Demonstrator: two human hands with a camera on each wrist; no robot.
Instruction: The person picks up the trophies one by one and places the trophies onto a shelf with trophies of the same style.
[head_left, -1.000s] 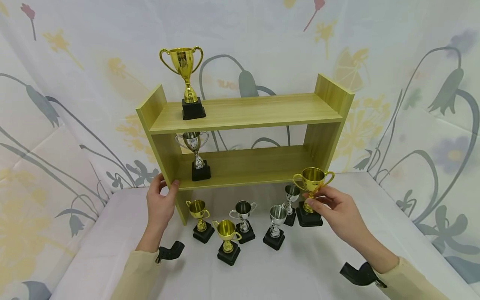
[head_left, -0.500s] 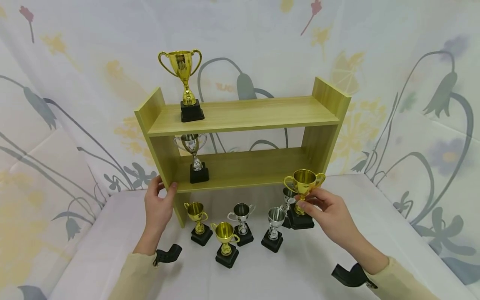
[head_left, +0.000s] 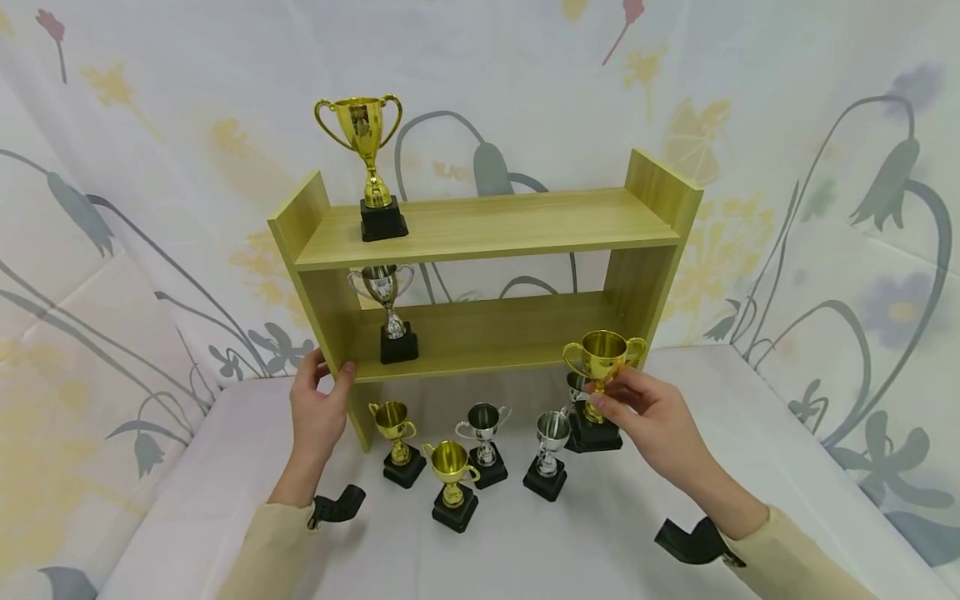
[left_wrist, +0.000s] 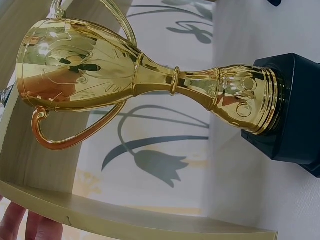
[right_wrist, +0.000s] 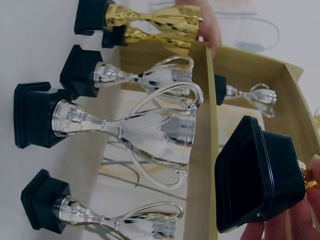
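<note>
My right hand (head_left: 663, 425) pinches the stem of a gold trophy cup (head_left: 602, 357), which is upright in front of the wooden shelf's (head_left: 517, 221) lower right part. Its black base (right_wrist: 260, 175) shows from below in the right wrist view, hollow underneath. Behind it, a silver trophy (head_left: 576, 387) is mostly hidden. My left hand (head_left: 317, 421) holds the shelf's left side panel, thumb in front and fingers wrapped behind. Close to that hand, a gold trophy (left_wrist: 82, 65) fills much of the left wrist view.
A gold trophy (head_left: 363, 125) stands on the top board's left end, and a silver trophy (head_left: 382, 287) below it on the middle board. On the white cloth (head_left: 525, 558) in front are gold trophies (head_left: 450, 462) and silver trophies (head_left: 553, 429). A flower-patterned curtain (head_left: 525, 92) hangs behind.
My right hand has moved left with the gold trophy, which now covers more of the silver trophy behind it. The left hand keeps its hold on the shelf.
</note>
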